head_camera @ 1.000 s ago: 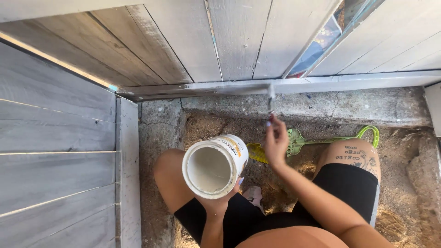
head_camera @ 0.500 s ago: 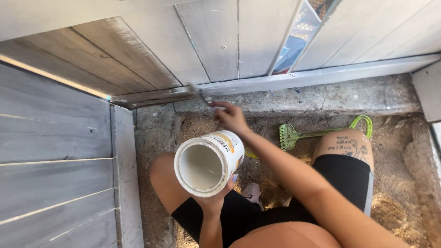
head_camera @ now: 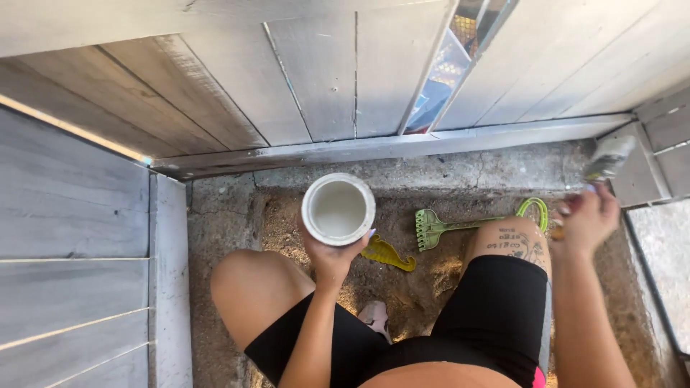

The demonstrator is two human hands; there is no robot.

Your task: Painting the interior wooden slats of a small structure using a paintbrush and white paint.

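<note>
My left hand (head_camera: 332, 257) holds a round white paint can (head_camera: 338, 208) from below, its open top showing white paint. It hovers over the sandy ground in front of my knees. My right hand (head_camera: 588, 217) is off to the right, gripping a paintbrush (head_camera: 608, 158) whose blurred bristles point up toward the grey wooden boards (head_camera: 316, 79). A grey painted bottom rail (head_camera: 402, 147) runs along the foot of the boards.
A green toy rake (head_camera: 460, 224) and a yellow seahorse-shaped sand mould (head_camera: 388, 253) lie on the sand between my knees. A grey plank wall (head_camera: 72, 251) closes the left side. A concrete strip (head_camera: 460, 172) lies below the rail. More grey boards (head_camera: 661, 136) stand at right.
My right hand has swung with the brush from the left part of the bottom rail far over to the right. The can has tipped upright, held centrally.
</note>
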